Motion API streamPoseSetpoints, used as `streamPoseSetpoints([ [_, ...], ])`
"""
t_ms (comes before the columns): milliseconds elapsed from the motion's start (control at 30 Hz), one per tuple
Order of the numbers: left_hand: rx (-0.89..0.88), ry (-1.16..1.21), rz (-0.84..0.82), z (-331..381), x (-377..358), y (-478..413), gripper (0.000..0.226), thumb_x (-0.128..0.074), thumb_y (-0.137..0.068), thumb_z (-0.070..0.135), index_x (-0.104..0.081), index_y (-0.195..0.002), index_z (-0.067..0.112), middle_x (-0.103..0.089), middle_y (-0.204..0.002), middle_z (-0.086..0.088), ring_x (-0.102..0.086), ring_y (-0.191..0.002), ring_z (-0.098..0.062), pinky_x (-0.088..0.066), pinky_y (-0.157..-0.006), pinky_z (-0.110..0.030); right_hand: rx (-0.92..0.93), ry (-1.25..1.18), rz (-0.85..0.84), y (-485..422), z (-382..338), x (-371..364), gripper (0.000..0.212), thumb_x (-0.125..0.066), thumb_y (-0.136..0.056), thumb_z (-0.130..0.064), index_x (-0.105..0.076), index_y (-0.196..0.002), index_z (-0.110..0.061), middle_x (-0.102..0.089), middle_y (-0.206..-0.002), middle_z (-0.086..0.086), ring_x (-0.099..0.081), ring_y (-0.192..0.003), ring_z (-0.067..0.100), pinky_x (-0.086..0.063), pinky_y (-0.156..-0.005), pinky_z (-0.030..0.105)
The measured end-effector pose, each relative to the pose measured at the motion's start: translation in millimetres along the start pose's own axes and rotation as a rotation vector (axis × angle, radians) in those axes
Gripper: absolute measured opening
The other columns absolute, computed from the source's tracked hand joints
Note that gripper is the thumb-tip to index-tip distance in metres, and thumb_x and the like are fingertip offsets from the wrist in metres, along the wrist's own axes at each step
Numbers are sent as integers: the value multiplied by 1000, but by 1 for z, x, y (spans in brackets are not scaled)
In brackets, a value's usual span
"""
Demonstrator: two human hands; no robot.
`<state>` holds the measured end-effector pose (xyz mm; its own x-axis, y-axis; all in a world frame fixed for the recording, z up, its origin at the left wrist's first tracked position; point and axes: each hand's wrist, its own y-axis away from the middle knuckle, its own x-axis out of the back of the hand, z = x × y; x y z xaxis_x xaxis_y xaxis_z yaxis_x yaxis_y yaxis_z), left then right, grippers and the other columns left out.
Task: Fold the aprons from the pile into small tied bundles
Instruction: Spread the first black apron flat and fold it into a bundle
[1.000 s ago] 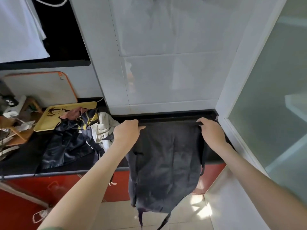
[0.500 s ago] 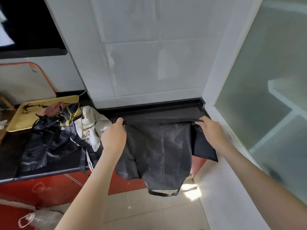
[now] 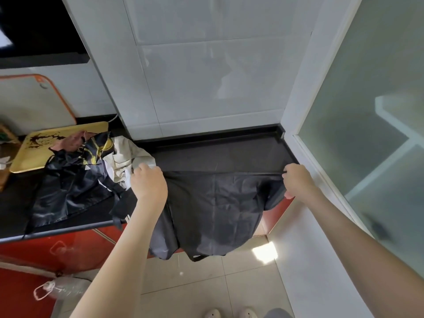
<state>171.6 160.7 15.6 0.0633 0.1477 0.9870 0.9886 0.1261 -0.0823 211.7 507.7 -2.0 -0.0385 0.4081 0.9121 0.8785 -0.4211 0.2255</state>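
The black stone bench (image 3: 229,152) carries a dark grey fabric apron (image 3: 218,210) at its right end, draped over the front edge. A crumpled pile of dark and cream aprons (image 3: 75,180) lies to its left, overlapping a flat yellow tray (image 3: 32,154). The left hand (image 3: 149,182) and right hand (image 3: 297,181) each grip the grey apron's upper edge.

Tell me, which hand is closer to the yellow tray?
Left. The left hand grips the apron just past the pile from the tray; the right hand holds its far end.
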Motion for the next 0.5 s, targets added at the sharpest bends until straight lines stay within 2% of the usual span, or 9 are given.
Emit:
streamPoseSetpoints([
  [33,21,-3,6,-3,1,-2,28,-44,-94,6,-63,-115,8,-53,-117,-13,-52,-110,-30,-43,-86,-32,-11,-27,9,-1,0,1,17,-48,-95,-9,-60,-102,1,-54,-74,9,-56,-63,25,-41,-52,24],
  [133,60,0,21,-9,2,-4,29,-43,-95,7,-63,-116,7,-50,-123,-14,-45,-116,-31,-37,-93,-35,-16,98,-8,7,-5,5,6,-53,-95,-10,-55,-97,-5,-55,-81,7,-59,-82,34,-41,-63,31],
  [233,72,73,49,-5,2,1,26,-49,-91,10,-61,-114,9,-50,-120,-15,-45,-113,-33,-37,-92,-36,-29,199,-80,11,-2,4,24,-49,-99,-21,-44,-79,-8,-43,-70,5,-52,-69,29,-42,-67,30],
  [333,11,220,106,8,0,9,28,-57,-85,16,-59,-112,7,-52,-113,-20,-47,-106,-37,-37,-87,-40,-54,265,-226,15,0,5,30,-51,-96,-17,-42,-69,-9,-47,-66,6,-50,-56,23,-39,-56,26],
  [400,-57,225,81,22,-2,14,32,-56,-88,25,-57,-116,10,-51,-114,-18,-47,-106,-36,-37,-87,-39,-65,320,-317,17,4,6,33,-50,-97,-19,-42,-66,-8,-47,-60,6,-47,-48,20,-34,-50,24],
  [500,-131,211,36,42,-8,17,31,-48,-95,29,-58,-119,13,-49,-117,-17,-45,-109,-33,-37,-91,-38,-57,353,-400,23,10,10,37,-51,-95,-22,-36,-63,-9,-40,-54,5,-39,-44,19,-29,-50,24],
])
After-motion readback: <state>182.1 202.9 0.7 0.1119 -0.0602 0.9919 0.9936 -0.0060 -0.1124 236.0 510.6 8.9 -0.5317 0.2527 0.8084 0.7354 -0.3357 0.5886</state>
